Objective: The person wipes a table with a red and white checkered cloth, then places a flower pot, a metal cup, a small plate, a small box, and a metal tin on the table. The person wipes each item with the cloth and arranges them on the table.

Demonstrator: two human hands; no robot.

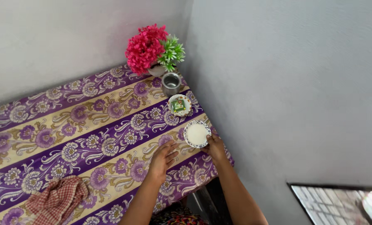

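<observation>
Right hand [214, 149] pinches near rim of white saucer [196, 134]. Left hand [162, 159] flat on floral tablecloth [69, 137], fingers spread, just left of saucer. Second saucer [179, 105], steel cup [171, 83] farther.

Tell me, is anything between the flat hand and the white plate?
Nothing visible is. The left hand lies flat on the flowered cloth just beside the white plate; the right hand already touches its rim.

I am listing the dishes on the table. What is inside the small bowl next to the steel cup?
The small bowl holds a green, square packet. Whatever lies beneath the packet is covered. The steel cup beside it shows only a dark inside.
</observation>
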